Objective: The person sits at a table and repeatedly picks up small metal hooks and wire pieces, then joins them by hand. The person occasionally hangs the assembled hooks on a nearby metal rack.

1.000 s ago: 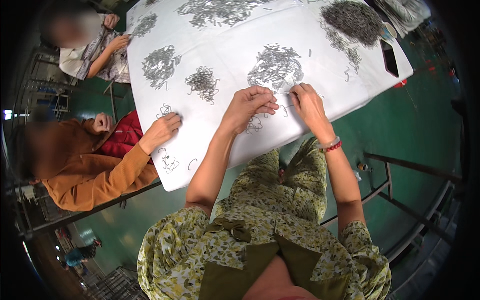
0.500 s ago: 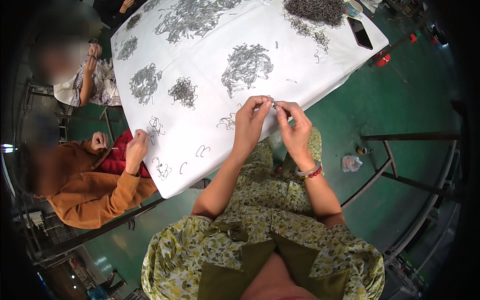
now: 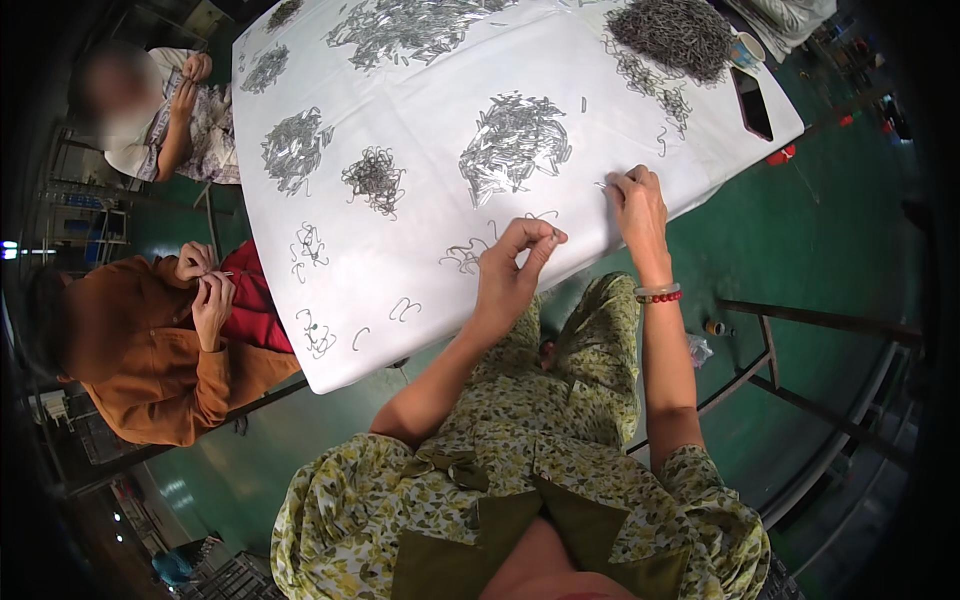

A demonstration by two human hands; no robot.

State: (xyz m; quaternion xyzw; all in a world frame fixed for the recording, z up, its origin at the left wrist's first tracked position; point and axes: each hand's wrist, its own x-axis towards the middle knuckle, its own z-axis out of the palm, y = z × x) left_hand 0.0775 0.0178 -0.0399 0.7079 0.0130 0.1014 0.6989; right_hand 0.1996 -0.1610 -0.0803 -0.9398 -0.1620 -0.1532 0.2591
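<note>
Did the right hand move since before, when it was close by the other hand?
Yes. The right hand has moved out to the right along the white table's near edge, away from the left hand, and now touches small wire pieces there.

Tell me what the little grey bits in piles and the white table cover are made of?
The bits look like thin bent metal wire: grey, faintly shiny, curved. The cover seems to be white paper or thin plastic sheet, smooth and matte; I can't tell which.
</note>
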